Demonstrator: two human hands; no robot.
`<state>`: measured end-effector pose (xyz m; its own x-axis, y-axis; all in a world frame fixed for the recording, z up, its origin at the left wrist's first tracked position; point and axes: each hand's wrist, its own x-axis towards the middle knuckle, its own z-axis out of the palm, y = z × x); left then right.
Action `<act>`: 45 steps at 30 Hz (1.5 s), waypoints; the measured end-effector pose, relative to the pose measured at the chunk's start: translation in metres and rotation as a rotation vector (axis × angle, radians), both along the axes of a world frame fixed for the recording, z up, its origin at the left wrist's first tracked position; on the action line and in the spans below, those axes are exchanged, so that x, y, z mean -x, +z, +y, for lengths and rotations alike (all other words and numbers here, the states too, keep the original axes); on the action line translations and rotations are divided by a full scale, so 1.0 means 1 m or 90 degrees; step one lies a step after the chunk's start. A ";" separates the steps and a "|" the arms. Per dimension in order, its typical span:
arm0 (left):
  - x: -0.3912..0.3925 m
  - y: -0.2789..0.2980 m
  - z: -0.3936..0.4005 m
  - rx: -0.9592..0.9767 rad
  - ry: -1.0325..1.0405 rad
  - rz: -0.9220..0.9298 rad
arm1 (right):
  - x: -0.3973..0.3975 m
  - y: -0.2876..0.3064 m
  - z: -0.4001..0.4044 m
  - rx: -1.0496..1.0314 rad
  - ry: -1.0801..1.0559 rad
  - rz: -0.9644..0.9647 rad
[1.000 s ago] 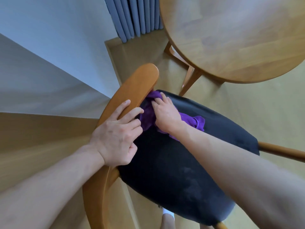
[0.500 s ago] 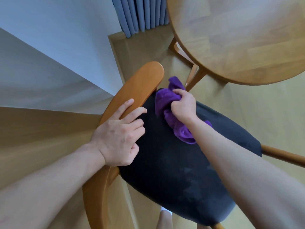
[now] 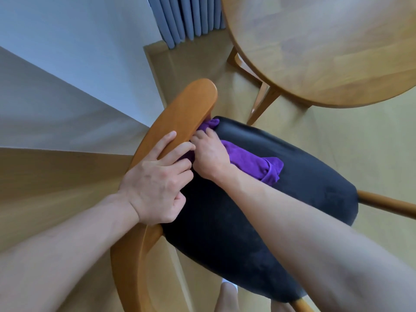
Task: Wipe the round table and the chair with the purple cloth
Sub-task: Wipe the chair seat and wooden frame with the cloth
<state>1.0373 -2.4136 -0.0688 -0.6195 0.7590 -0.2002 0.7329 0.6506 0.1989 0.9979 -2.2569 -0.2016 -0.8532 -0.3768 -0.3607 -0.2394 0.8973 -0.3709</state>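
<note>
Left hand (image 3: 155, 185) fingers curled, right hand (image 3: 210, 157) palm down, hands touching

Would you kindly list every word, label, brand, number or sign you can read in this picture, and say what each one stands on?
None: no writing, label, brand, number or sign shows in this view.
Purple cloth: plain, no tag visible.
Chair, black seat and wooden back: no mark.
Round table: bare wood grain only.
Wall and curtain: no print.
</note>
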 end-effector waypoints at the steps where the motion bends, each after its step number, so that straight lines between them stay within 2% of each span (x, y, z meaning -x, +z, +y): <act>1: 0.000 0.000 0.000 0.002 -0.002 0.003 | 0.004 0.000 0.003 -0.021 -0.012 0.018; 4: 0.000 -0.001 -0.001 0.007 -0.008 0.005 | 0.005 -0.002 0.009 -0.092 0.032 0.064; 8: 0.000 -0.001 -0.001 0.025 -0.020 0.014 | 0.005 0.000 0.034 -0.115 0.066 0.086; 12: 0.000 -0.001 -0.002 0.037 -0.024 0.026 | -0.015 0.006 0.093 -0.126 -0.022 0.064; 19: -0.002 -0.001 0.000 0.049 -0.023 0.047 | -0.107 0.015 0.233 -0.273 -0.170 -0.068; 22: -0.002 -0.002 0.002 0.036 -0.019 0.059 | -0.123 0.018 0.264 -0.230 -0.296 -0.140; 25: -0.002 -0.005 0.001 0.030 -0.017 0.066 | -0.110 0.021 0.259 -0.079 -0.399 -0.124; 29: -0.003 -0.008 0.001 0.054 -0.024 0.091 | -0.053 0.022 0.202 0.117 -0.358 -0.047; 32: -0.006 -0.008 0.004 0.112 -0.018 0.123 | -0.017 0.012 0.163 0.086 -0.304 -0.107; 35: -0.021 -0.021 0.029 0.196 0.012 0.157 | -0.016 -0.003 0.159 -0.050 -0.206 -0.054; 39: -0.055 -0.058 0.102 0.216 0.156 -0.070 | -0.045 -0.011 0.205 -0.086 -0.187 0.018; 42: -0.071 -0.086 0.155 0.216 0.312 -0.239 | -0.069 -0.009 0.254 -0.091 -0.251 -0.011; 45: -0.075 -0.106 0.187 0.202 0.405 -0.319 | -0.090 -0.006 0.297 -0.059 -0.339 -0.061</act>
